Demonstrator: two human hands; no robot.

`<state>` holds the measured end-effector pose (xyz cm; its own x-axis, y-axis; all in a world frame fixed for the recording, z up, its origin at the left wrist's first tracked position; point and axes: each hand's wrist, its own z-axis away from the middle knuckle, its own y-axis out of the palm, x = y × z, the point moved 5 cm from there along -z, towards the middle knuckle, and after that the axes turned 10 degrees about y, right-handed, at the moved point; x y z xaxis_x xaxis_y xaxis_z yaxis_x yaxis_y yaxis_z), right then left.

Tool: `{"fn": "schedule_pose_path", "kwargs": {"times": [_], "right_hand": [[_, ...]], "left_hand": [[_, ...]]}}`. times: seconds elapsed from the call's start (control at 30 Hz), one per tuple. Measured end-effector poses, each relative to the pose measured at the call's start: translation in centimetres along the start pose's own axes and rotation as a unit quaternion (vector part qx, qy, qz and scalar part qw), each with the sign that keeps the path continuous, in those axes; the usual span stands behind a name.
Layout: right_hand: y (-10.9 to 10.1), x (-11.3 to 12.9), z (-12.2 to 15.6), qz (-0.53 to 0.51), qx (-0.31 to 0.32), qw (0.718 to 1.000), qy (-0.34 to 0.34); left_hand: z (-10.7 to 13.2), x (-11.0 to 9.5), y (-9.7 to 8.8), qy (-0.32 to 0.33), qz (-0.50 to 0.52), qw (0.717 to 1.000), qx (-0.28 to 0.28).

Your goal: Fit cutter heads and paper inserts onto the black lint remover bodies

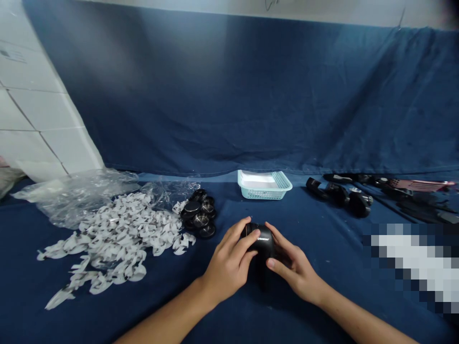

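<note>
Both my hands grip one black rounded device [261,241] with small white lettering, held just above the blue cloth at the centre front. My left hand [229,263] wraps its fingers over the device's left side and top. My right hand [292,267] clasps the right side, thumb along the front. A cluster of black and silver round discs [199,213] lies a short way to the left of the hands. Beside the discs spreads a heap of small white crescent-shaped pieces [114,239].
A pale blue mesh basket [264,184] stands behind the hands. Crumpled clear plastic bags [79,193] lie at the back left. Black parts and tools [344,193] sit at the right. Blue cloth [229,95] covers table and backdrop.
</note>
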<state>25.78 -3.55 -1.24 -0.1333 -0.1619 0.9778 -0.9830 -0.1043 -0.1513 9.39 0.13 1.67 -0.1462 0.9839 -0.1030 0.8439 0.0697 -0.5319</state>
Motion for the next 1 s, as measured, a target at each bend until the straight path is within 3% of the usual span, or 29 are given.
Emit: {"fn": "schedule_pose_path", "kwargs": {"times": [0.17,0.4,0.63,0.77,1.0], "right_hand": [[0.0,-0.1,0.1,0.002,-0.012,1.0,0.003],[-0.1,-0.5,-0.4,-0.075,-0.001,0.997,0.034],[0.8,-2.5,-1.1,-0.194,-0.022,0.973,0.126],[0.4,-3.0,-1.6,-0.139,-0.053,0.981,0.121],[-0.3,-4.4,-2.4,-0.062,-0.031,0.989,0.13]], "left_hand": [[0.0,-0.1,0.0,0.003,-0.009,1.0,0.001],[0.1,0.0,0.2,-0.03,-0.002,1.0,0.006],[0.6,0.3,0.6,-0.081,-0.015,0.996,0.015],[1.0,0.9,1.1,-0.088,-0.017,0.996,-0.008],[2.6,3.0,2.8,-0.09,-0.029,0.995,-0.03]]}}
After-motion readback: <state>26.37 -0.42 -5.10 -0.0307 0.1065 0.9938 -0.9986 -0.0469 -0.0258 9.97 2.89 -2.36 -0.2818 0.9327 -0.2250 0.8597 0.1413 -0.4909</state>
